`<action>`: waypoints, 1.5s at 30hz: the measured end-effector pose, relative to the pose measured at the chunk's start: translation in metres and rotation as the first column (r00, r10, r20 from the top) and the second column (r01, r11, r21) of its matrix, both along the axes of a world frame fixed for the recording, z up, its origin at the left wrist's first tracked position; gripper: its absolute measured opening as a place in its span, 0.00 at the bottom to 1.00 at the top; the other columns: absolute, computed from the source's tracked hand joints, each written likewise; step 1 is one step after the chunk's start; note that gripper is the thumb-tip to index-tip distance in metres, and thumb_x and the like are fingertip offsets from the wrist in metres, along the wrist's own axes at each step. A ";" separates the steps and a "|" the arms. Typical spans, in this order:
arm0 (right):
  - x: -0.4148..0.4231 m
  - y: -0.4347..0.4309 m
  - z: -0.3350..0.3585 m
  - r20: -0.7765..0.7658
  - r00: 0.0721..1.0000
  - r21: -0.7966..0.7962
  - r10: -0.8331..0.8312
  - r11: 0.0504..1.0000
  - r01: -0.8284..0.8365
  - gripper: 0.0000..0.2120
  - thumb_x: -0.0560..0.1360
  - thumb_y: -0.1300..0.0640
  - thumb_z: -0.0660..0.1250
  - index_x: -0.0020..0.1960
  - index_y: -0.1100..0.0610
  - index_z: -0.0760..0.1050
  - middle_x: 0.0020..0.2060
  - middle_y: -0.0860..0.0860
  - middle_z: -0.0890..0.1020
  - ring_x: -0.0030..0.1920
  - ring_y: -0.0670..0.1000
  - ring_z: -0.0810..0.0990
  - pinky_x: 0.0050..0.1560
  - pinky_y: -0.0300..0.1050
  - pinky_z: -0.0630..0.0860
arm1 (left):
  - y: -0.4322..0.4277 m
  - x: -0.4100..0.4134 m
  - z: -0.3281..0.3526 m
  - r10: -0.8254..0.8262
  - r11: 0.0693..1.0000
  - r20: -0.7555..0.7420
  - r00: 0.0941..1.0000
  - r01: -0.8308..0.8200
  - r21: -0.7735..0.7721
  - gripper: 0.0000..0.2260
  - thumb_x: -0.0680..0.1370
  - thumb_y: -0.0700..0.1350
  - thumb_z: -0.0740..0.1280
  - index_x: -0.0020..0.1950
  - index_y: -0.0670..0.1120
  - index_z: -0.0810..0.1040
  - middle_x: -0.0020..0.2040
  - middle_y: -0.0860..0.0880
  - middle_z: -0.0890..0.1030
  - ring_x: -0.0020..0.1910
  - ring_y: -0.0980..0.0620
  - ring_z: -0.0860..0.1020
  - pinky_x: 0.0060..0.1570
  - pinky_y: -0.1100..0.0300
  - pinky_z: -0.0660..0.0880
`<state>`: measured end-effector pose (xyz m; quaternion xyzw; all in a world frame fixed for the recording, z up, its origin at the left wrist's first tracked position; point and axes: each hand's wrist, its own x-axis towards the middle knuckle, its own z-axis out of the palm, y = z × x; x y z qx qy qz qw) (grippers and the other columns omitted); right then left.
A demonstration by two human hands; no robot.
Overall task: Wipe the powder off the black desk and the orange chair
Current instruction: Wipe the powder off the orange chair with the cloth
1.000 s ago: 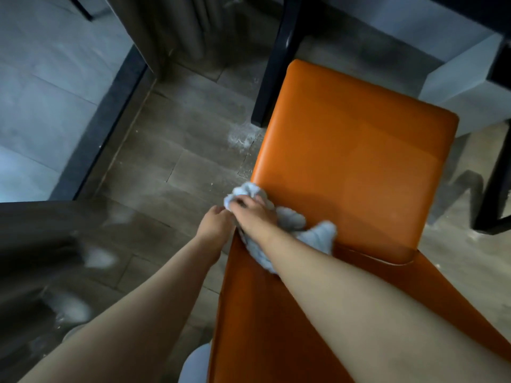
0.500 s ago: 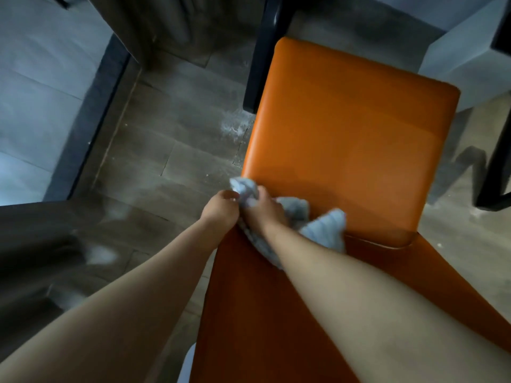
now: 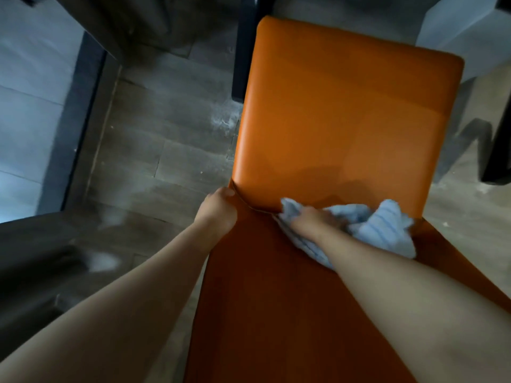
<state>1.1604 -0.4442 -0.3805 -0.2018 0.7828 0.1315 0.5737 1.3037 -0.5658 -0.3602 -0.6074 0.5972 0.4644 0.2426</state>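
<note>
Where seat meets backrest: the right grip (image 3: 312, 221) presses on a crumpled pale-blue striped cloth (image 3: 384, 230), its blurred fingers curled into it.
Cloth: on the orange leather chair (image 3: 345, 120), bunched under and right of that grip.
Chair's left edge: the left grip (image 3: 218, 208) curls round it, apart from the cloth.
Grey wooden floor (image 3: 166, 134): white powder smear (image 3: 224, 121) beside the chair.

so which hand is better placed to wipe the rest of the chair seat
Right. The right hand holds the cloth on the orange chair where seat meets back; the left hand holds no cloth and grips the chair's left edge, probably steadying it.
</note>
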 end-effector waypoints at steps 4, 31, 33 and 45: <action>0.046 -0.041 -0.005 0.023 1.000 -0.149 0.020 0.989 -0.016 0.28 0.73 0.33 0.52 0.68 0.46 0.68 0.70 0.54 0.70 0.70 0.60 0.65 0.68 0.60 0.60 | 0.002 0.001 -0.001 0.067 0.996 -0.024 0.997 -0.069 -0.061 0.15 0.79 0.44 0.58 0.66 0.49 0.72 0.63 0.45 0.76 0.58 0.45 0.76 0.48 0.61 0.68; 0.006 0.004 -0.025 -0.081 0.632 0.120 0.771 0.637 -0.761 0.21 0.82 0.56 0.51 0.74 0.54 0.61 0.69 0.60 0.66 0.69 0.64 0.65 0.61 0.61 0.67 | 0.001 -0.011 -0.003 -0.434 0.893 0.118 0.893 0.444 -0.074 0.29 0.73 0.34 0.54 0.72 0.53 0.65 0.68 0.44 0.66 0.61 0.41 0.72 0.57 0.48 0.74; -0.009 0.019 -0.022 -0.088 0.613 0.132 0.785 0.619 -0.774 0.20 0.82 0.56 0.51 0.73 0.53 0.62 0.69 0.57 0.69 0.68 0.60 0.68 0.58 0.56 0.70 | 0.001 -0.012 -0.003 -0.470 0.875 0.128 0.873 0.480 -0.063 0.28 0.73 0.34 0.54 0.71 0.53 0.66 0.67 0.44 0.66 0.60 0.40 0.73 0.58 0.46 0.74; -0.109 0.082 0.047 0.284 0.954 -0.098 -0.094 0.987 0.126 0.38 0.81 0.40 0.38 0.65 0.72 0.67 0.63 0.49 0.74 0.65 0.61 0.68 0.59 0.42 0.73 | 0.007 -0.029 -0.002 -0.560 0.791 0.295 0.774 0.606 -0.087 0.22 0.76 0.38 0.55 0.69 0.51 0.68 0.66 0.45 0.71 0.65 0.42 0.69 0.62 0.47 0.66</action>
